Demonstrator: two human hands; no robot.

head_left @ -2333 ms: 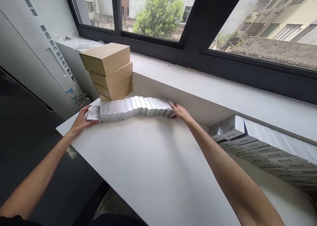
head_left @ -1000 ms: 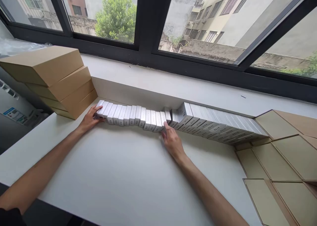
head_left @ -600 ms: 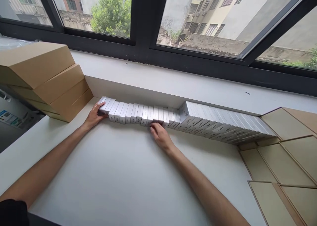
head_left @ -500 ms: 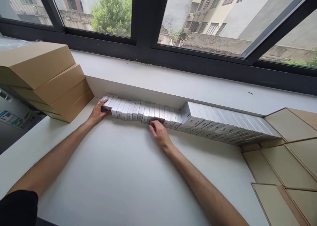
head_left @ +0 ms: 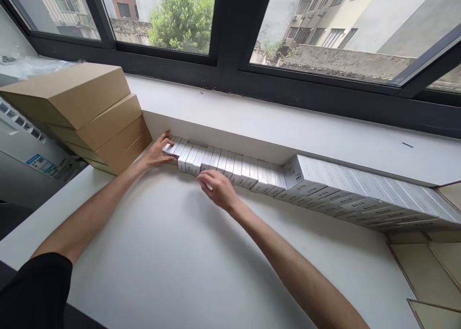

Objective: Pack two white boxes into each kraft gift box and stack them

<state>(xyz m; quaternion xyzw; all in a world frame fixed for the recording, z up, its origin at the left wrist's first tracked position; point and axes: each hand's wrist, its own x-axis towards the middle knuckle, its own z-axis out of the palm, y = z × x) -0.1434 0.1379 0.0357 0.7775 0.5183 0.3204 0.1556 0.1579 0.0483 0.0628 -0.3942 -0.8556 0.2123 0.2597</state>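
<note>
A long row of small white boxes (head_left: 236, 168) stands on edge along the back of the white table. At the row's left end, my left hand (head_left: 158, 152) is closed around the end boxes, its thumb at the front and fingers over the top and far side. My right hand (head_left: 218, 189) is in front of the row's left half, fingers loosely curled and thumb a little apart. Nothing shows between them. Its fingertips are close to the box fronts; whether they touch is unclear. To the right, the white boxes (head_left: 345, 180) are stacked higher.
A stack of brown cardboard boxes (head_left: 97, 105) stands at the left, beside the row's end. More cardboard boxes (head_left: 425, 271) with pale faces are at the right edge. Behind the row runs a white ledge (head_left: 259, 117) below the dark window frame (head_left: 237, 45).
The view has shifted, so everything stands further right. My right hand has moved left along the row, closer to my left hand. My left hand stays at the end boxes.
</note>
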